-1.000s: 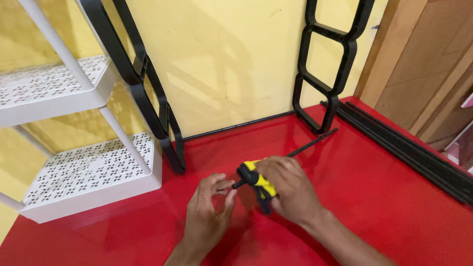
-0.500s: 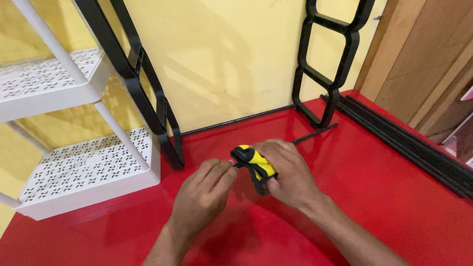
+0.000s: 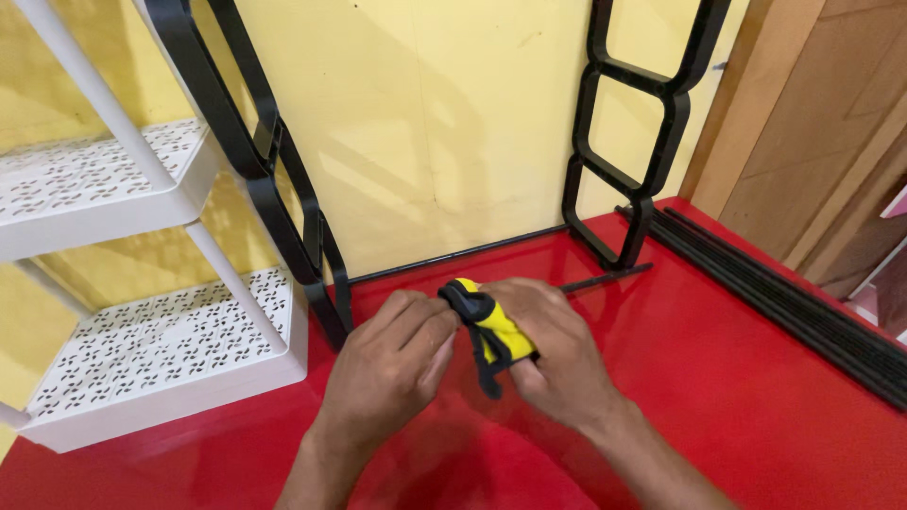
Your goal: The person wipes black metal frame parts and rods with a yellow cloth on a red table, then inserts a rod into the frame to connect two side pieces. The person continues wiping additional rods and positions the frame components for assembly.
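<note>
My right hand [image 3: 553,354] grips a screwdriver by its yellow and black handle [image 3: 487,329], low over the red floor [image 3: 737,378]. My left hand [image 3: 392,364] has its fingers closed around the front end of the handle, where the shaft sits; the shaft and tip are hidden under those fingers. The two hands touch in the middle of the view, just in front of the black metal frame's bottom bar [image 3: 453,257].
A white rack with perforated shelves [image 3: 161,349] stands at the left. Black frame side pieces lean against the yellow wall at left [image 3: 274,189] and right [image 3: 633,142]. Several black rods [image 3: 803,302] lie along the right edge, beside wooden boards [image 3: 803,123].
Both hands have moved up and forward, towards the frame's bottom bar. My left hand has closed over the front of the screwdriver, hiding its shaft.
</note>
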